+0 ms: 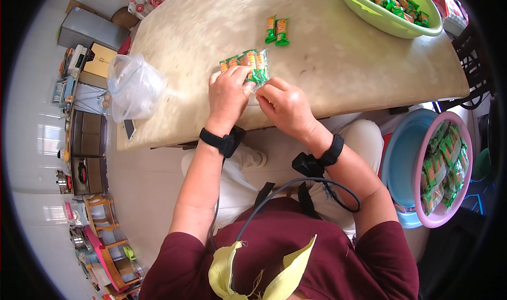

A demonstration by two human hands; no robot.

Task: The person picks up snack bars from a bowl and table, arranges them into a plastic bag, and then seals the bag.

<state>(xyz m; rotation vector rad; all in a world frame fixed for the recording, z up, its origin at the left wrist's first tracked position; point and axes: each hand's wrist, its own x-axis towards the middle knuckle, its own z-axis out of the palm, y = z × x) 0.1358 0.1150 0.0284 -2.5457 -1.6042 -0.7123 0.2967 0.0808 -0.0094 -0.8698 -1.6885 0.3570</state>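
Several small green-and-orange snack packets lie side by side in a clear plastic bag (260,64) near the table's front edge. My left hand (227,94) rests over the bag, its fingers on the packets and its thumb by the bag's near end. At that same end my right hand (286,105) has its thumb and fingers pinched together on the plastic; the fingertips hide what they grip. Beyond the bag lie two loose snack packets (282,31), next to each other. A light green basin (390,26) at the far right holds a heap of similar packets.
A bundle of clear plastic bags (136,88) sits at the table's left, a phone (130,129) beside it at the edge. Below the table's right side, a pink basin (418,187) of filled bags overlaps a blue basin (402,161). A cable (291,180) loops across my lap.
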